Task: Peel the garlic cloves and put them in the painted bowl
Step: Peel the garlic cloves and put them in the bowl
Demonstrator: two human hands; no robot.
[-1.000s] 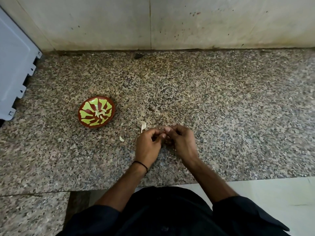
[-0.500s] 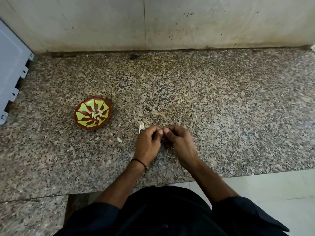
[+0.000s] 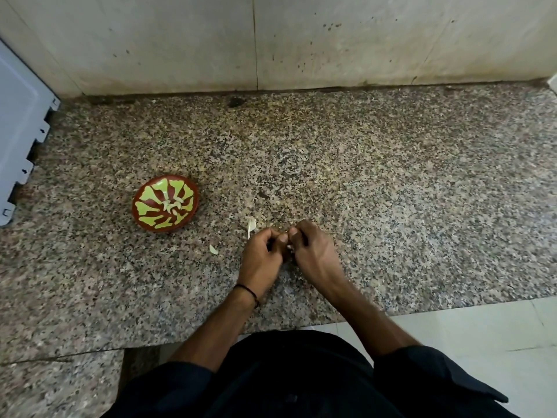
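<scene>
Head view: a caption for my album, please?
Left hand and right hand pinch a garlic clove above granite counter; peeled cloves sit in painted bowl.

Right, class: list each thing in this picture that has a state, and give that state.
painted bowl: upright, holding peeled cloves.
garlic clove: pinched between both hands, mostly hidden.
left hand: fingers curled on clove.
right hand: fingers curled on clove.
peel scraps: loose on counter.

Left hand (image 3: 261, 256) and right hand (image 3: 315, 251) meet, curled fingers (image 3: 303, 230) pinching together.
</scene>
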